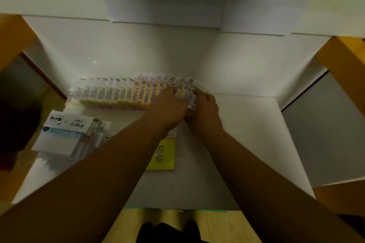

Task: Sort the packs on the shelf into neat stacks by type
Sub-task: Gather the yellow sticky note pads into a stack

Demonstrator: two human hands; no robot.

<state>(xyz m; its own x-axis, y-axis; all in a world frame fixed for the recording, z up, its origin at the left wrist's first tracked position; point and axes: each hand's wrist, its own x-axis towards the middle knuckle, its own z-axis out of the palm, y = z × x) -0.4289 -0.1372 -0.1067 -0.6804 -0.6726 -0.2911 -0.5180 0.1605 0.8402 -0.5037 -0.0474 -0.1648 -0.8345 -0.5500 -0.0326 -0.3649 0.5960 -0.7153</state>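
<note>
Yellow-white packs (122, 90) are lying fanned at the shelf (246, 124) back edge, left hand (169, 105) and right hand (205, 109) fingers are pinching the row's right end, and careless pulling is risking scattering it.

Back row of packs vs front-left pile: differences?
The back row is fanned in an even overlapping line; the front-left pile is a skewed heap. The left hand and right hand touch the row's right end; the pile is untouched. Both lie on the white shelf.
</note>
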